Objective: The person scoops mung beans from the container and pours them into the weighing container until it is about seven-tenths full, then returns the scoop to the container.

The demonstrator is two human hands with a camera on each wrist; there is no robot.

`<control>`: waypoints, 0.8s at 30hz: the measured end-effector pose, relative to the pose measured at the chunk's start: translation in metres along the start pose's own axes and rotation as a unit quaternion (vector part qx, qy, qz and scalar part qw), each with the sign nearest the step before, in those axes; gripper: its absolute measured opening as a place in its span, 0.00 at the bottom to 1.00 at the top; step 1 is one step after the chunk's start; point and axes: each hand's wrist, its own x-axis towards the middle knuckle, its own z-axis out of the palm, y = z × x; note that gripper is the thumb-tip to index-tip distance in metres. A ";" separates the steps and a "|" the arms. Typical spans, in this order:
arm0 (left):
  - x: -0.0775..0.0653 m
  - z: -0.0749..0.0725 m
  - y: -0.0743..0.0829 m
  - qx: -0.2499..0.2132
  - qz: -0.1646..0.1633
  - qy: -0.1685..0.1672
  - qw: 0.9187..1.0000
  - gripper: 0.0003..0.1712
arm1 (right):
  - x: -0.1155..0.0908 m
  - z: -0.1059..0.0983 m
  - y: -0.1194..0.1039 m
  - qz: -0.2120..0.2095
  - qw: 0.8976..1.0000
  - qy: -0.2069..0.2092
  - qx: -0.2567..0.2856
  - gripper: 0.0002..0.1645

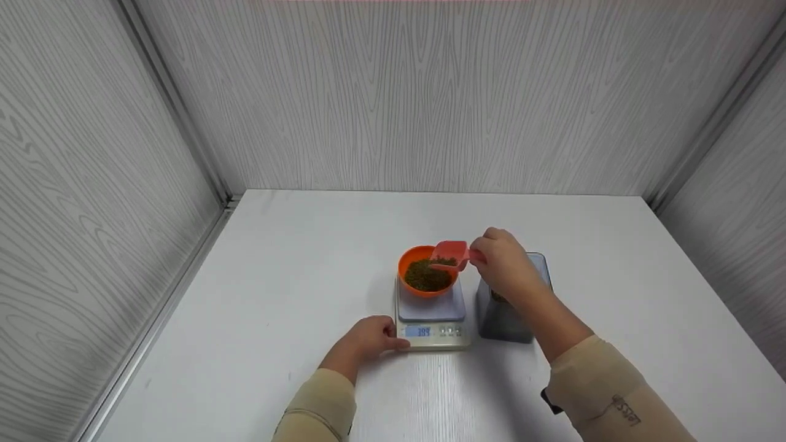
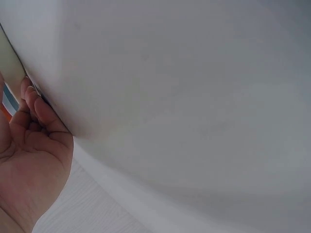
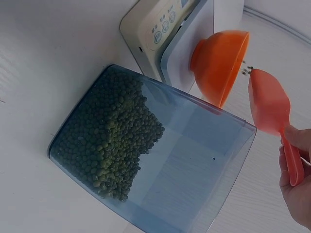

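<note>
In my right hand [image 1: 506, 261] is a pink scoop [image 3: 270, 104], its handle pinched between thumb and fingers. The scoop tilts over an orange bowl [image 3: 218, 63], and a few small green beans [image 3: 247, 68] are falling from its lip. Green beans [image 1: 427, 276] lie inside the bowl, which stands on the platform of a kitchen scale [image 1: 433, 344]. My left hand [image 1: 371, 336] grips the scale's front left corner, the thumb on its front edge and the fingers curled at its side. Digits are lit on the scale's display, too small to read surely.
Right of the scale stands a clear bluish container [image 3: 189, 160] with green beans [image 3: 121, 131] at its bottom; the right forearm partly covers it in the head view. Grey wood-patterned panels [image 1: 393, 92] border the white table [image 1: 276, 276] at the back and both sides.
</note>
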 end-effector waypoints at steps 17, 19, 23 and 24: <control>-0.001 -0.001 0.001 -0.012 -0.007 -0.002 1.000 0.18 | -0.002 0.005 0.002 -0.053 0.998 0.024 -0.018 0.07; -0.001 -0.001 0.001 -0.013 -0.006 -0.002 1.000 0.18 | -0.002 0.005 0.003 -0.046 0.999 0.019 -0.019 0.08; -0.001 -0.001 0.001 -0.016 -0.006 -0.002 1.000 0.18 | -0.003 0.005 0.004 -0.043 0.999 0.016 -0.016 0.08; -0.001 -0.001 0.001 -0.016 -0.005 -0.002 1.000 0.18 | -0.003 0.004 0.004 -0.042 0.999 0.015 -0.015 0.08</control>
